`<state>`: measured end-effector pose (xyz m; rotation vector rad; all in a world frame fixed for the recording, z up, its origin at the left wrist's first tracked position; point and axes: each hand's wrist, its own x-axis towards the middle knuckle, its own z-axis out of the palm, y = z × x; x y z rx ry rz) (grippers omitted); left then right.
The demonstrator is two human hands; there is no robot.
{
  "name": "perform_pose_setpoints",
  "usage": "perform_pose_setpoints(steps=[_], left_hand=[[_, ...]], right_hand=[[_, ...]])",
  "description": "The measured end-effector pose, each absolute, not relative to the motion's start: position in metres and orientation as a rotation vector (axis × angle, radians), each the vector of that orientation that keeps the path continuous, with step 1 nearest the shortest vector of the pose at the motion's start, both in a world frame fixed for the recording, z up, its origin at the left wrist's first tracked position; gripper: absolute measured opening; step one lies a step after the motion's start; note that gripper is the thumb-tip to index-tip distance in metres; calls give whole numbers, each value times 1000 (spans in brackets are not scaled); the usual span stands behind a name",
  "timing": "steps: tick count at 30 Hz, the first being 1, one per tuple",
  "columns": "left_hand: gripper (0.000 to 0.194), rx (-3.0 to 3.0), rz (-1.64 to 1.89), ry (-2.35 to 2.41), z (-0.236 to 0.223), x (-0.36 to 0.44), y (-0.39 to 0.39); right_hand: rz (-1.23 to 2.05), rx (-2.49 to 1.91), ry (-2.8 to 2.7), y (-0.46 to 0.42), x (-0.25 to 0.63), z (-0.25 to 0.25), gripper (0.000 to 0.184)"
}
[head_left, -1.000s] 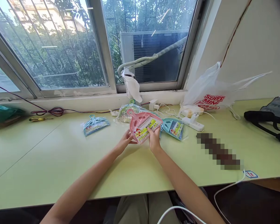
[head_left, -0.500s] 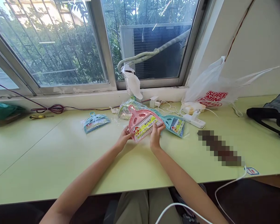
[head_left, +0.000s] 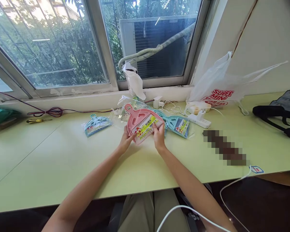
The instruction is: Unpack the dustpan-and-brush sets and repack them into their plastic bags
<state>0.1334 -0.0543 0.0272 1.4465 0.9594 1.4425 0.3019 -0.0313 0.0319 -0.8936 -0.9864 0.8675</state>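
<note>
Pink dustpan set (head_left: 140, 121) (yellow label (head_left: 147, 126) showing): left hand (head_left: 126, 139), right hand (head_left: 159, 136), each grip clasping it.

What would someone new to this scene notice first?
The pink dustpan set, held by the left hand and the right hand over the middle of the table, catches the eye first. Next comes the white plastic bag with red lettering, standing at the back right by the wall. Beyond the table, a large window looks out on greenery.
</note>
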Motion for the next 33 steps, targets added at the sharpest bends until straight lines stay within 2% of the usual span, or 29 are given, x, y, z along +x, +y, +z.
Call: perform_pose_setpoints(steps=[5,10,16,20,23,29,33], left_hand=[[83,1434,1461,959,33,137,-59],[92,1366,1340,894,39,139,-62],[88,1379,1160,936,35,131,-61],[69,1405,991,969,35,123,-58],[62,1408,931,951,39,123,-61],[71,1392,675,676,40,132,-70],[74,1269,879,654,33,137,-63]], right_hand=[[1048,-808,-940,-33,307,42,39],[977,-843,-844,-35,308,42,36],[1005,-914,-921,-28,314,34,32],[1040,-919,-928,-27,314,34,34],[1055,-885,-871,-28,311,35,37],[1045,-850,-749,-29,308,33,43],[1061,-854,-730,-27,308,30,46]])
